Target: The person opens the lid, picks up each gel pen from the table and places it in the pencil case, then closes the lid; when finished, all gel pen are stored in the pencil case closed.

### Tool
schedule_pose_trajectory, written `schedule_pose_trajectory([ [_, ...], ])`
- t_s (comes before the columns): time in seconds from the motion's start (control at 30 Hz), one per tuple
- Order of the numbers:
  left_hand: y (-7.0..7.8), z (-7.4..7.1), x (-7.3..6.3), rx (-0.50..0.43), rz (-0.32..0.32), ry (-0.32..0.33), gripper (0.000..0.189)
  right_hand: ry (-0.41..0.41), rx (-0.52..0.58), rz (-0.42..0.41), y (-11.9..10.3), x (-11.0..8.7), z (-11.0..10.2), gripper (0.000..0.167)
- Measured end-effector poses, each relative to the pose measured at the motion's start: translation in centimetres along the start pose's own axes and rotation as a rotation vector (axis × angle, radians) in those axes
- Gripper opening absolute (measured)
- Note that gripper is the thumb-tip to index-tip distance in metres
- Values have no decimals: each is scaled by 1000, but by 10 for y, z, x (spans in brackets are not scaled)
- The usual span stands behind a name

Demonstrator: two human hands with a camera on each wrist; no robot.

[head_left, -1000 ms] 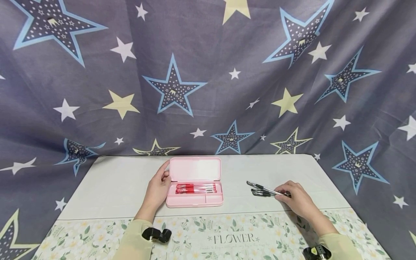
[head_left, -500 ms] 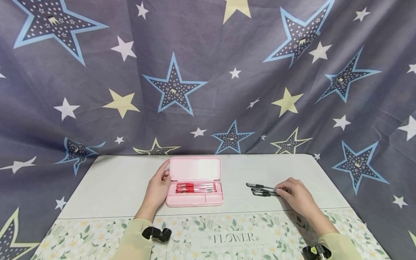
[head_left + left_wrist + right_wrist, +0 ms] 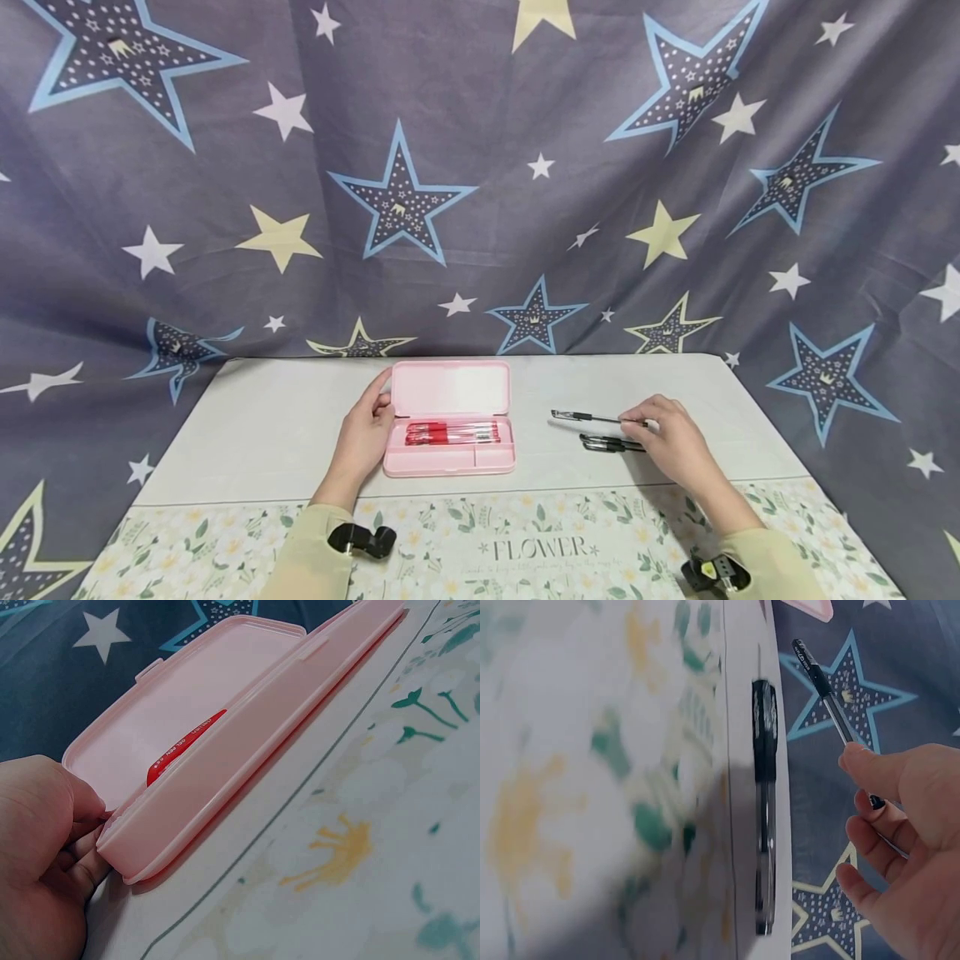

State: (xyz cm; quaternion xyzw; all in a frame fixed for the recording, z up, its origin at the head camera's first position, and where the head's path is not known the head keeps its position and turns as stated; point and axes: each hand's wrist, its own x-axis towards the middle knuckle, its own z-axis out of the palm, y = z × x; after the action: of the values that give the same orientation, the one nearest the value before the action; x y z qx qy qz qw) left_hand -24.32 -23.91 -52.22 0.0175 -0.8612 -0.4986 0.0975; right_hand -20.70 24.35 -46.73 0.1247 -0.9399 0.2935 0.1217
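Note:
A pink pencil case (image 3: 450, 461) lies with its lid raised in the head view. Several red pens (image 3: 450, 433) rest in its long rear compartment; one red pen cap (image 3: 184, 748) shows over the rim in the left wrist view. My left hand (image 3: 364, 442) holds the case by its left end, fingers at the lid and base. My right hand (image 3: 678, 442) pinches a black-capped clear pen (image 3: 585, 416) between thumb and fingers, raised off the table. Below it, more black pens (image 3: 609, 443) lie side by side on the table; their right ends are hidden by the hand.
The white table (image 3: 285, 433) carries a flower-printed mat (image 3: 555, 533) along its front. A dark star-patterned curtain (image 3: 480, 208) hangs behind the table's back edge. Two smaller front compartments (image 3: 491, 459) of the case hold nothing visible.
My right hand has lifted one black pen away from the others and moved it slightly up and left. The left hand and the pencil case have stayed put.

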Motion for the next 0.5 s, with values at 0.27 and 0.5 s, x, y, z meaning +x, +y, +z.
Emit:
schedule_pose_trajectory([
  [0.27, 0, 1, 1, -7, 3, 4, 63, 10, 71, -24, -19, 11, 14, 6],
  [0.5, 0, 1, 2, -16, 7, 3, 63, -8, 124, -30, -38, 20, 30, 6],
])
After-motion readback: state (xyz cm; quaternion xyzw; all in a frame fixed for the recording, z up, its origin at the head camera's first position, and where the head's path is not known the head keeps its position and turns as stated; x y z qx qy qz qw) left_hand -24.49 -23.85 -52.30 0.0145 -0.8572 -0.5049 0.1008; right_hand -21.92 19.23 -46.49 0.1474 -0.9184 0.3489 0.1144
